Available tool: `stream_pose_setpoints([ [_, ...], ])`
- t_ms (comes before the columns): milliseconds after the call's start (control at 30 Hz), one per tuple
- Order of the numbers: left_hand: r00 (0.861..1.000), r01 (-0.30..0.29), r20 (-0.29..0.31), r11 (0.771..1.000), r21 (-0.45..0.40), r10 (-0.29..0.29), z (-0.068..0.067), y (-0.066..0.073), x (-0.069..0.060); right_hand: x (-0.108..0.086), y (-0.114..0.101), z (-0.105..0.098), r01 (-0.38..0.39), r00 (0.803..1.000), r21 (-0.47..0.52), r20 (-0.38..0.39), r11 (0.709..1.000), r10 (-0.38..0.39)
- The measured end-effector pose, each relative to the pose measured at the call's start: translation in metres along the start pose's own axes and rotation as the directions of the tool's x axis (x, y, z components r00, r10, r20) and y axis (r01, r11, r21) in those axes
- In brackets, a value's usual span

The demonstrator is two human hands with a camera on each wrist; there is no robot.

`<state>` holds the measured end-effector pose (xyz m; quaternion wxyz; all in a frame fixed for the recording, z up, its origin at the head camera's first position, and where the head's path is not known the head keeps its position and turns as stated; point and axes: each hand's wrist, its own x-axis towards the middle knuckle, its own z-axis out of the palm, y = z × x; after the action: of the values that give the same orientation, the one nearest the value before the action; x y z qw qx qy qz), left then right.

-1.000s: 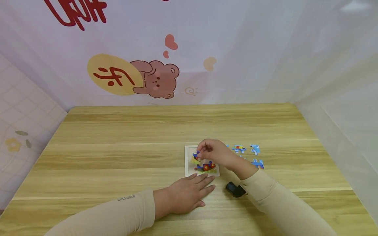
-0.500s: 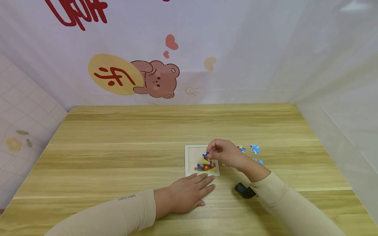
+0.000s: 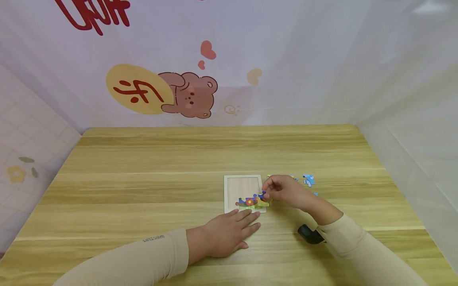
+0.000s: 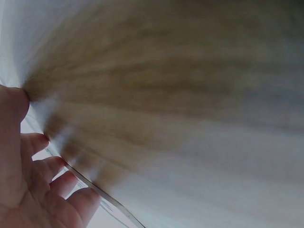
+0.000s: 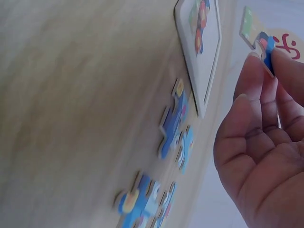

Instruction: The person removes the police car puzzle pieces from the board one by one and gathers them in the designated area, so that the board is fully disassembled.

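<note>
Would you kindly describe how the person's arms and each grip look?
Both sleeves are long and beige; the left one bears small dark lettering. A black, rounded device juts beside the right cuff. The left grip and right grip are gloveless.

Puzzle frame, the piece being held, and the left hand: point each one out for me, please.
Puzzle frame (image 3: pixel 243 186): head view, on its bare inner base.
Held puzzle piece (image 5: pixel 269 51): right wrist view, on its blue part, beside the thumb.
Left hand (image 3: pixel 229 235): head view, on the back of the hand.
</note>
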<state>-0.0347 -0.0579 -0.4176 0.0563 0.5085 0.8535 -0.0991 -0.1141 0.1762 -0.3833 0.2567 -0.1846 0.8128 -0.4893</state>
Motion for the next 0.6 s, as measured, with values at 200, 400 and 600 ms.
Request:
stream_pose_setpoints([
  [200,1.0,0.001,0.0,1.0,0.011,-0.001,0.0,0.0,0.0,-0.007,0.006,-0.004,-0.007,1.0,-0.05,0.001,0.999,0.007],
  [400,1.0,0.0,0.003,1.0,-0.005,0.0,0.0,0.0,-0.001,-0.011,0.012,-0.004,-0.012,1.0,-0.114,-0.003,0.993,0.012],
  [600,1.0,-0.003,0.005,1.0,-0.025,0.003,0.001,0.0,-0.001,-0.015,0.018,-0.005,-0.005,1.0,-0.167,0.011,0.986,0.006],
])
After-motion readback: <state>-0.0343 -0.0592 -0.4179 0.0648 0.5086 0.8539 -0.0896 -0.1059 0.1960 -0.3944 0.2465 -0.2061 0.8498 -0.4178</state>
